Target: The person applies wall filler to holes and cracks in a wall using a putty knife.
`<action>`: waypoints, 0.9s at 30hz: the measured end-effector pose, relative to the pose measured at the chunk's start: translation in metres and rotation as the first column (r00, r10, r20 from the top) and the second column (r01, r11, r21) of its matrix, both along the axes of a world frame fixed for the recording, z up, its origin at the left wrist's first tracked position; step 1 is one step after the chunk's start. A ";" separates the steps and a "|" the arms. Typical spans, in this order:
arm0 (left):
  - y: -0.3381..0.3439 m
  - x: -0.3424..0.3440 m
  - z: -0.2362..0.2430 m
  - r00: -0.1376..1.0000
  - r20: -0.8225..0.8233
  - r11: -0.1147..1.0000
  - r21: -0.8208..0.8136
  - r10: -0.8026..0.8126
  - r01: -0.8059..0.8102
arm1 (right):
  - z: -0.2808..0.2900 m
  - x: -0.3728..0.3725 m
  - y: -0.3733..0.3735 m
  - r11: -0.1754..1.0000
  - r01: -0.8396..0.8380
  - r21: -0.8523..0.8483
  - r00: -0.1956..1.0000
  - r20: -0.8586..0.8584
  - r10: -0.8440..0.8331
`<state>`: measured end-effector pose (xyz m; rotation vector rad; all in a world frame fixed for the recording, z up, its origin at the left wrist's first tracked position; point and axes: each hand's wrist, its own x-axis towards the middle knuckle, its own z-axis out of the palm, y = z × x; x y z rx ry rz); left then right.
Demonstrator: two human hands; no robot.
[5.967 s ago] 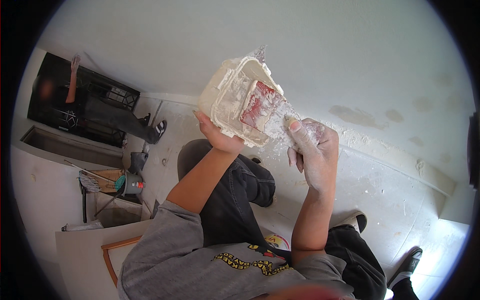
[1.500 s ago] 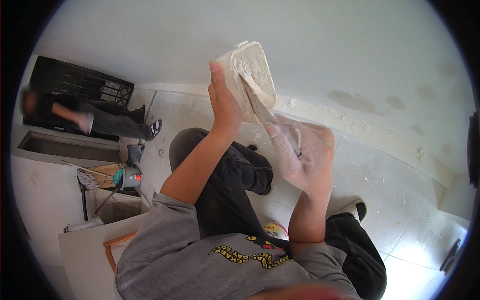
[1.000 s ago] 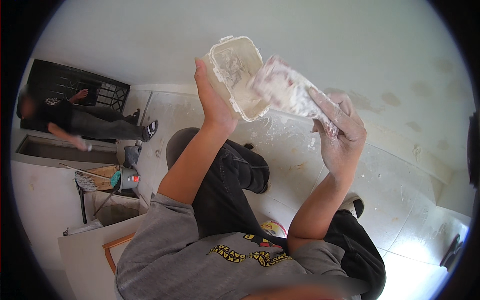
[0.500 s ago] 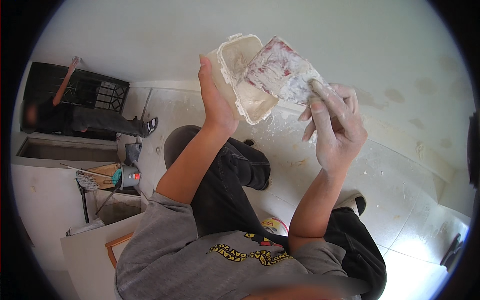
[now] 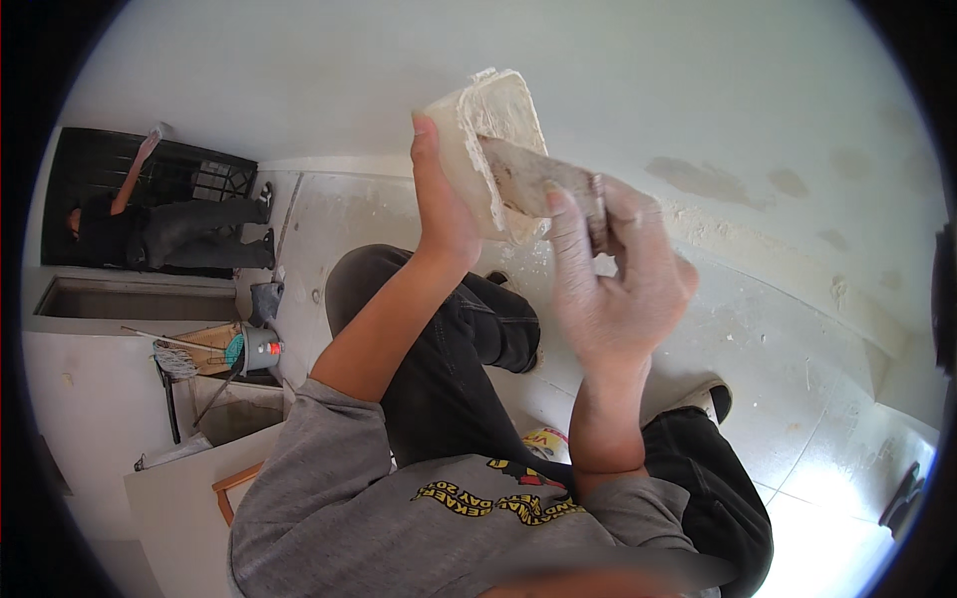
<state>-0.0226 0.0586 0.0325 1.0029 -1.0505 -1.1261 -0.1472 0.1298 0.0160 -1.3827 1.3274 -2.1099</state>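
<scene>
My left hand (image 5: 444,204) grips a pale rectangular plastic tub (image 5: 461,149) from its outer side, thumb up along the wall. The tub is tilted with its mouth to the right, and whitish putty coats its rim and inside. My right hand (image 5: 630,284), dusted white, is closed round one end of a flat putty spreader (image 5: 533,177). The spreader's far end reaches into the tub's mouth, overlapping the putty-caked rim. How far it goes in I cannot tell.
A pale wall (image 5: 698,90) with damp grey patches rises ahead. Behind my legs on the tiled floor (image 5: 738,329) stands a partly hidden white-and-yellow bucket (image 5: 547,444). At left are a grey bucket (image 5: 261,349), a mop (image 5: 176,361) and another person (image 5: 130,224) reaching to the wall.
My right hand has moved left and turned, bringing the spreader from above the rim into the tub's mouth. The tub has tilted slightly. The other person's legs have drawn together.
</scene>
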 end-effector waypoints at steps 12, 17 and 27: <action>-0.008 0.014 -0.025 0.984 -0.072 0.985 -0.054 -0.165 0.162 | 0.014 0.021 0.016 0.977 -0.211 -0.022 0.977 -0.024 0.211; -0.009 0.019 -0.027 0.991 -0.005 0.984 -0.113 -0.136 0.134 | 0.013 0.018 0.019 0.940 -0.340 0.020 0.938 0.082 0.338; -0.009 0.016 -0.030 0.987 0.112 0.989 -0.085 -0.111 0.121 | 0.011 0.012 0.020 0.931 -0.363 0.039 0.927 0.119 0.356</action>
